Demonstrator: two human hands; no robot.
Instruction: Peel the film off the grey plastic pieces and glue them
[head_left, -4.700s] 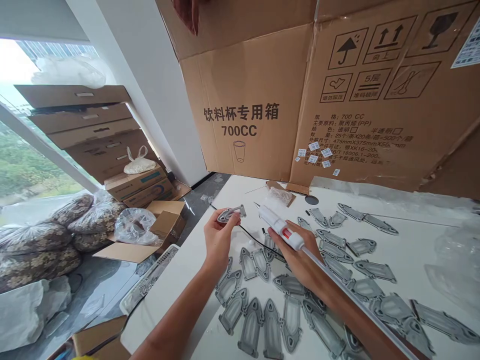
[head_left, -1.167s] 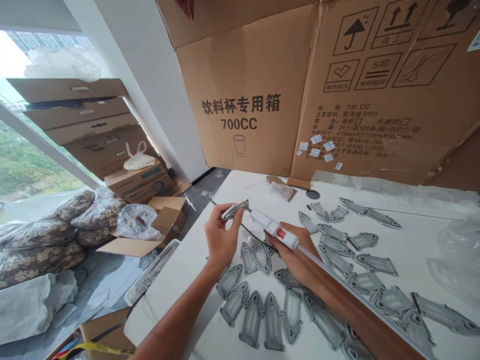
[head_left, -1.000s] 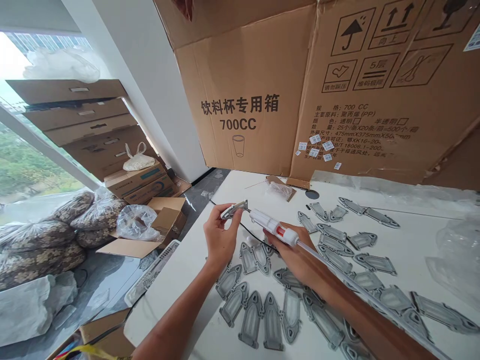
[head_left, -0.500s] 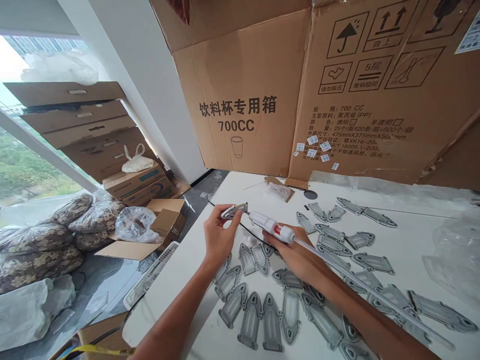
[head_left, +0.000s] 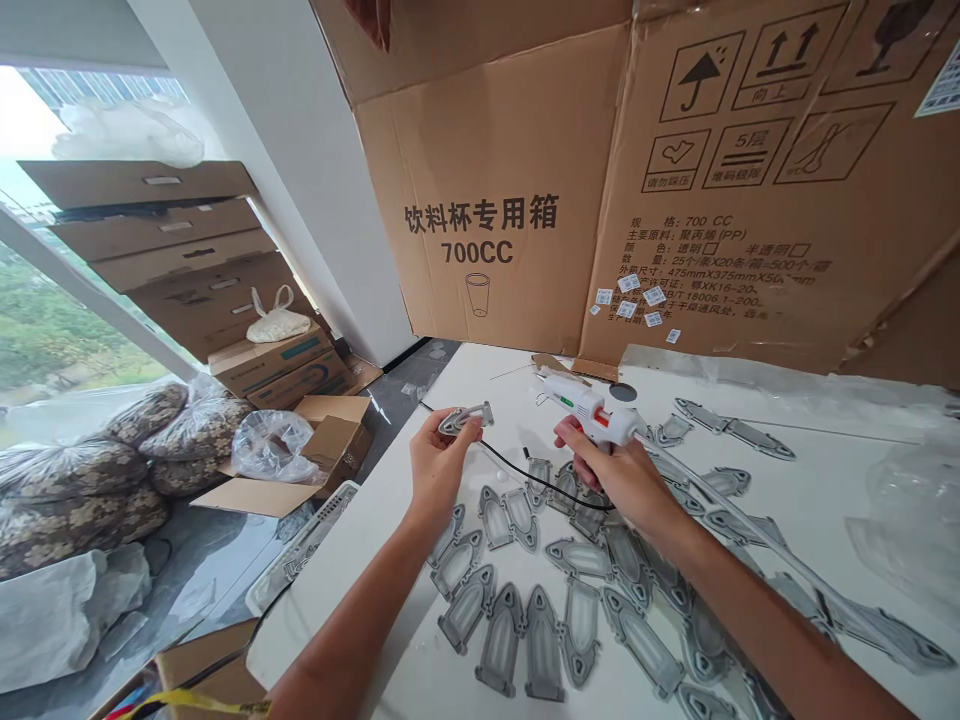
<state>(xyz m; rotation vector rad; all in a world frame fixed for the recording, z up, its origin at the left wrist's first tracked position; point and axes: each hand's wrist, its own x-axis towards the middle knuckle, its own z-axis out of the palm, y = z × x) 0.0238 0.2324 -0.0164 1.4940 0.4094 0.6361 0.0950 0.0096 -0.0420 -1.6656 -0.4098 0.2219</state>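
A small grey frame-like piece (head_left: 466, 417) is pinched between the thumb and fingers of my left hand (head_left: 442, 455). To its right, my right hand (head_left: 607, 460) grips a white glue gun (head_left: 581, 400), its nozzle pointing up and left, apart from the piece. A long translucent glue stick (head_left: 720, 498) sticks out of the gun's back and runs over my right forearm. The gun's black cord (head_left: 517, 468) curves below both hands. Many similar grey pieces (head_left: 504, 640) lie on the white table (head_left: 420, 650), some in a curved row nearest me.
Large cardboard boxes (head_left: 480, 150) stand behind the table. Clear plastic (head_left: 907, 520) lies at the right, with a dark disc (head_left: 623, 392) at the back. An open carton (head_left: 337, 450), wrapped patterned bundles (head_left: 82, 480) and stacked boxes (head_left: 165, 240) are on the left.
My right hand has moved the glue gun right and up, away from the grey piece, and turned it so its side shows. My left hand stays nearly in place with the piece.
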